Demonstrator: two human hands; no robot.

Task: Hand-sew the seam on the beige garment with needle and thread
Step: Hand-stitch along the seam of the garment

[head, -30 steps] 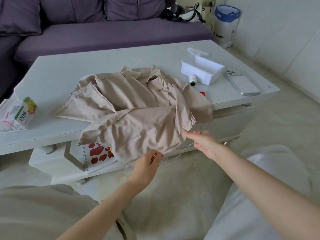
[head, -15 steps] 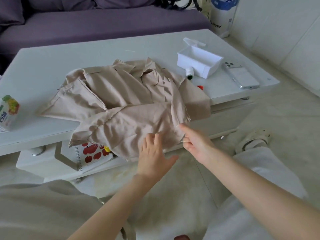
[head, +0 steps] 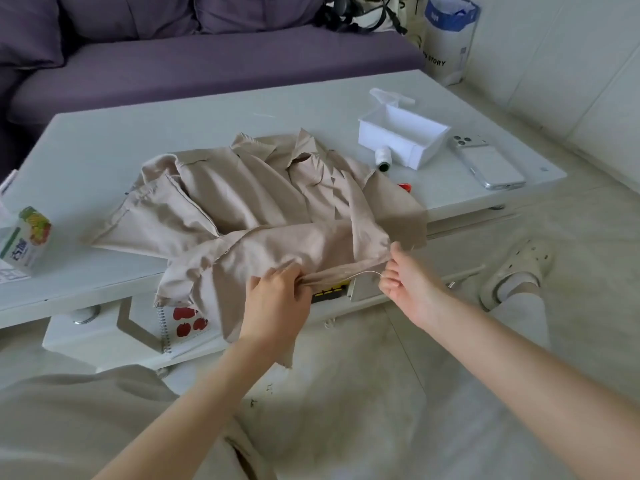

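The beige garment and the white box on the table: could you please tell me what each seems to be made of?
The beige garment looks like thin woven cloth, perhaps cotton or a blend, with a matte finish: it creases softly and its cut edges fray. The white box looks like rigid moulded plastic, smooth with a slight sheen and thin straight walls.

Matt woven-cloth garment (head: 242, 209); glossy smooth table (head: 173, 133).

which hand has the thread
The right hand pinches the white thread; the left hand only grips the bunched edge of the beige garment.
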